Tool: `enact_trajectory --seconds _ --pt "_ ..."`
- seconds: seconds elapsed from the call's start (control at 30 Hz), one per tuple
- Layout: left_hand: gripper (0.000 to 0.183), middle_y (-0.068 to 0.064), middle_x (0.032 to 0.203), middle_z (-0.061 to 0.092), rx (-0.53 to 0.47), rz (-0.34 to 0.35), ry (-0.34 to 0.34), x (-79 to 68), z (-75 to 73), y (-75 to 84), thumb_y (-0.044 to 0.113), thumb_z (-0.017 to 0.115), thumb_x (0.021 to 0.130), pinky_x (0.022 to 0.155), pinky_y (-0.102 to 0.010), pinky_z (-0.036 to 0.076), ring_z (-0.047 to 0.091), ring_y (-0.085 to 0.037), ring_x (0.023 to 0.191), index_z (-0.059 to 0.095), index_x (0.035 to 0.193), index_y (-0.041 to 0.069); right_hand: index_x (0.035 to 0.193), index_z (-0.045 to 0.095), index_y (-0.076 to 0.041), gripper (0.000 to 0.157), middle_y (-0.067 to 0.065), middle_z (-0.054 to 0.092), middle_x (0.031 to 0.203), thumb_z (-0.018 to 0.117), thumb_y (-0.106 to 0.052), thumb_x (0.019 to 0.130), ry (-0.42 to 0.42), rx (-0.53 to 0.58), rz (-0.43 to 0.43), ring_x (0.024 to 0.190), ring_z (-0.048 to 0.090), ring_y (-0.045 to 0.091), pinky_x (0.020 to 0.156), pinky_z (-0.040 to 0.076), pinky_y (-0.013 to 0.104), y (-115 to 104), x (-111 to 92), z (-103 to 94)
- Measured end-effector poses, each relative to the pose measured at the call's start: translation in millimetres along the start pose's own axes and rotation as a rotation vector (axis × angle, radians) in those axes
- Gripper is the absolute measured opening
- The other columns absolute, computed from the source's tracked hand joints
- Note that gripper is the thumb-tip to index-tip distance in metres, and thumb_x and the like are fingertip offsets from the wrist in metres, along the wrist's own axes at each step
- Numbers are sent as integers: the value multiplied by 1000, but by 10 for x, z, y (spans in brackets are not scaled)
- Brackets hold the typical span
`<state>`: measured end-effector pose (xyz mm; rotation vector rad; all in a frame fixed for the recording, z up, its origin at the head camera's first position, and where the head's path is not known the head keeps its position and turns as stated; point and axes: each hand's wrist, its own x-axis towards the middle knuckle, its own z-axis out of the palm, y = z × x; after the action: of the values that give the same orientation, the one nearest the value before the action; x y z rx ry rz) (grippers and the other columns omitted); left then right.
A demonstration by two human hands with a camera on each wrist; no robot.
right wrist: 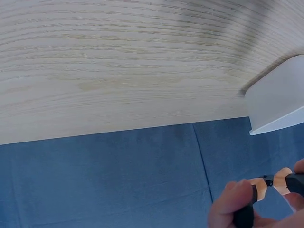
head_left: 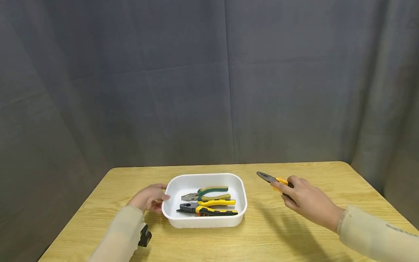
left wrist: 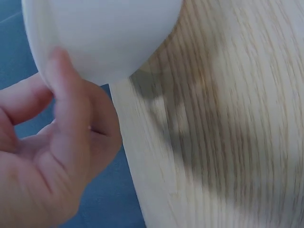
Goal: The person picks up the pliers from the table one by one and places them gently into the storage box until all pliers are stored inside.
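A white plastic tray [head_left: 204,222] sits toward the middle of the table. My left hand [head_left: 152,198] grips its left end, the thumb over the rim; the left wrist view shows the fingers pinching the white wall [left wrist: 118,42]. Inside lie green-handled pliers [head_left: 212,189] and, nearer me, yellow-and-black pliers [head_left: 216,210], heads to the left. A bit of orange-red shows under the nearer pair. Right of the tray, my right hand [head_left: 307,200] holds orange-and-black pliers [head_left: 268,177] by the handles, above the table, jaws toward the far left. In the right wrist view their handles [right wrist: 259,188] stand spread.
The wooden table [head_left: 262,233] has rounded far corners, and a dark grey curtain [head_left: 209,91] hangs behind and at both sides. A small black device [head_left: 145,235] is strapped at the left wrist. The right arm's shadow falls on the tabletop.
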<state>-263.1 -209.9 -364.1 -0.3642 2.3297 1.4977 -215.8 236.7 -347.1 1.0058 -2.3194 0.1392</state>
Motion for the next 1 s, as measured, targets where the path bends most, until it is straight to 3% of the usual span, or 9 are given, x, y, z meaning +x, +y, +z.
enact_trajectory --seconds 0.07,0.17,0.23,0.3,0.53,1.0 --pt "48 -17 89 53 -20 0 -6 0 -5 16 -1 54 95 52 -20 51 51 -20 67 37 140 -4 124 65 -19 32 -3 44 83 45 -22 99 10 2 -11 66 36 9 49 33 20 -5 21 10" --pt "49 -16 89 52 -32 -6 -11 -3 -20 41 -2 55 94 52 -20 51 50 -20 69 37 139 -5 124 65 -18 32 -3 45 82 50 -18 96 16 10 -33 66 37 9 50 34 22 -8 48 24" --pt "48 -14 89 51 -42 -1 -21 -1 -32 47 0 55 95 54 -20 51 50 -20 70 37 139 -6 124 65 -17 33 -2 46 83 46 -21 98 16 14 -45 66 37 10 50 35 22 -14 57 38" --pt "46 -13 88 50 -54 4 -28 1 -43 48 3 54 96 55 -21 51 50 -20 71 37 139 -7 125 65 -17 36 -2 47 84 57 -12 91 8 20 -52 66 38 10 51 36 22 -28 66 43" --pt "49 -15 92 50 -68 1 -42 29 -42 31 1 51 98 54 -20 51 50 -19 68 32 143 -4 125 66 -17 49 1 50 87 74 -4 79 -57 23 -31 67 40 10 52 38 22 -99 111 43" --pt "52 -19 96 50 -20 -28 -32 45 -24 64 -3 50 96 56 -25 54 50 -23 70 32 145 0 124 64 -21 48 4 52 91 72 -5 80 -56 27 -87 68 43 13 47 37 21 -211 264 81"
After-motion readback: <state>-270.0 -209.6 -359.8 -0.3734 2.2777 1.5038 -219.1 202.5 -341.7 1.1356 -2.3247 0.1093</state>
